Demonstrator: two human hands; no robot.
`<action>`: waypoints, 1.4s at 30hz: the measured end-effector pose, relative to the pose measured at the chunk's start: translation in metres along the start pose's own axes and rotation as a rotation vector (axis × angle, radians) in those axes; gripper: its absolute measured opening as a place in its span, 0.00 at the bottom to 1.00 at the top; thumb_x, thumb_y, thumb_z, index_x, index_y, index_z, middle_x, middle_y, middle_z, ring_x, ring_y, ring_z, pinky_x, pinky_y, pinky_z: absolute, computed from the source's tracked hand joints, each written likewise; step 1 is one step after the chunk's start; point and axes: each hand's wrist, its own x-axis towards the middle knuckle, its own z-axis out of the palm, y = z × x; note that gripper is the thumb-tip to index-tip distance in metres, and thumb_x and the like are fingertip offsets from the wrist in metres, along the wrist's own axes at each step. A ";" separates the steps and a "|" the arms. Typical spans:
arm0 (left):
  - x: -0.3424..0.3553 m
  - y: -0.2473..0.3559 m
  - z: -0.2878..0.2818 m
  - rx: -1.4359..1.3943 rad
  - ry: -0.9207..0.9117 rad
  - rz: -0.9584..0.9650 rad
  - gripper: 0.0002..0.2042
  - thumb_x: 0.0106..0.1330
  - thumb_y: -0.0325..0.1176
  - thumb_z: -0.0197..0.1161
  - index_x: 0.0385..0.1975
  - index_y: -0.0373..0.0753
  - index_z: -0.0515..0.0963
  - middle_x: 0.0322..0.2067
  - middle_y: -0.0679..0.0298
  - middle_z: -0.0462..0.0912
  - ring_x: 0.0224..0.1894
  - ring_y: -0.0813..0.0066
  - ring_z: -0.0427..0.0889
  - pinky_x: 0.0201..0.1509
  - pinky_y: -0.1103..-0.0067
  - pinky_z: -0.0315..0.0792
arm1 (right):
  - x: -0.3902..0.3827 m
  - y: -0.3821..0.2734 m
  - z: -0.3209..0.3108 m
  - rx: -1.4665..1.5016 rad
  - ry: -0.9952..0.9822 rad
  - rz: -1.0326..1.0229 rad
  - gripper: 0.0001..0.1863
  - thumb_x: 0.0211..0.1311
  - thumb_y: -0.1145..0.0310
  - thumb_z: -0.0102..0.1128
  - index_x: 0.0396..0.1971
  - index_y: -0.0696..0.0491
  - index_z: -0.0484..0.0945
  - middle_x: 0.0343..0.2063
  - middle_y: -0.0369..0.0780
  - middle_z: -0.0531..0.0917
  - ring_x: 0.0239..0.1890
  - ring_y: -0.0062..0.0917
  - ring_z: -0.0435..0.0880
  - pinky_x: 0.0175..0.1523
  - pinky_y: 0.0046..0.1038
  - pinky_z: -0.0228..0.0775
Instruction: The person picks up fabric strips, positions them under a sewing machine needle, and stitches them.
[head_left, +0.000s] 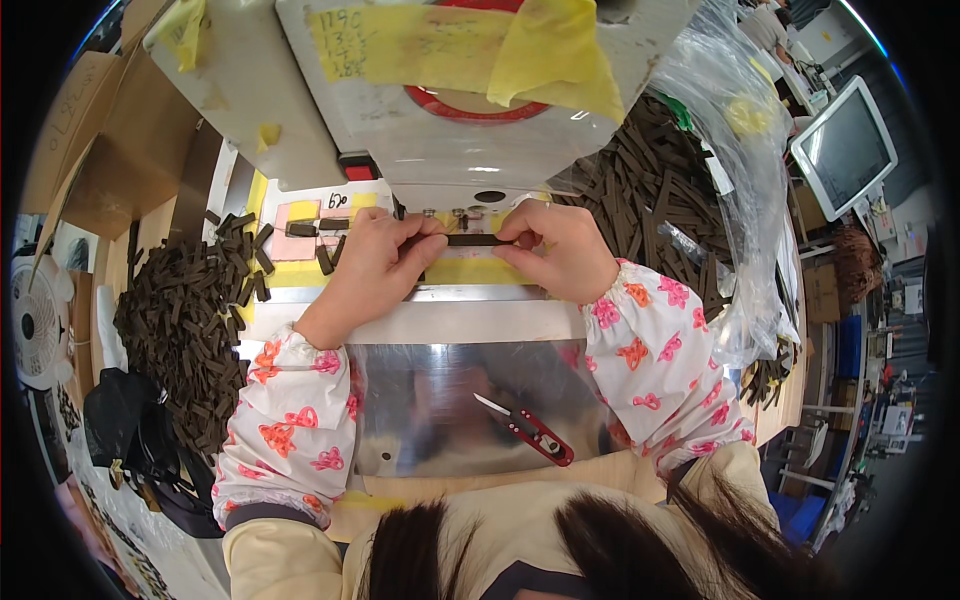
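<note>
A short dark brown strip (pixel 475 240), which looks like fabric or webbing, stretches crosswise under the head of a pale sewing machine (pixel 470 160). My left hand (pixel 372 258) pinches its left end between thumb and fingers. At the other end, my right hand (pixel 566 250) is closed on the strip with thumb and index finger. The strip lies level, close over the machine bed (pixel 470 271) with its yellow tape. Whether the needle touches it is hidden by the machine head. Several cut dark pieces (pixel 300 229) lie on pink and yellow patches left of my left hand.
Thread snips (pixel 530 430) with red handles lie on a shiny metal plate (pixel 440 385) before me. Small dark pieces form a heap (pixel 190 340) at left; longer strips (pixel 650 180) pile up at right beside clear plastic (pixel 745 200). A fan (pixel 40 325) stands far left.
</note>
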 end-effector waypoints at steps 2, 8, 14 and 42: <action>0.000 -0.001 -0.001 0.005 0.009 0.005 0.09 0.59 0.35 0.58 0.27 0.35 0.79 0.13 0.58 0.73 0.19 0.63 0.67 0.36 0.74 0.59 | 0.001 0.001 0.001 0.029 0.001 0.056 0.09 0.44 0.75 0.66 0.26 0.59 0.76 0.18 0.40 0.77 0.19 0.25 0.78 0.26 0.24 0.69; 0.006 -0.008 0.001 0.021 0.002 0.005 0.09 0.59 0.35 0.59 0.29 0.35 0.80 0.16 0.58 0.74 0.22 0.62 0.68 0.37 0.73 0.59 | 0.007 -0.003 -0.008 0.059 -0.005 0.176 0.09 0.43 0.74 0.67 0.24 0.59 0.76 0.19 0.37 0.78 0.20 0.19 0.76 0.28 0.21 0.68; -0.001 -0.018 0.011 -0.053 0.034 -0.038 0.06 0.59 0.27 0.58 0.29 0.30 0.76 0.21 0.66 0.74 0.25 0.80 0.69 0.30 0.82 0.64 | -0.003 -0.009 -0.005 0.048 0.083 0.062 0.06 0.42 0.75 0.61 0.22 0.56 0.74 0.17 0.43 0.77 0.20 0.34 0.78 0.27 0.30 0.69; 0.000 -0.008 0.008 0.084 0.058 0.029 0.09 0.63 0.27 0.52 0.34 0.28 0.76 0.24 0.56 0.79 0.26 0.72 0.75 0.31 0.76 0.67 | -0.331 -0.004 -0.173 -0.385 1.446 0.709 0.05 0.50 0.75 0.63 0.29 0.57 0.78 0.21 0.33 0.80 0.23 0.13 0.75 0.31 0.17 0.69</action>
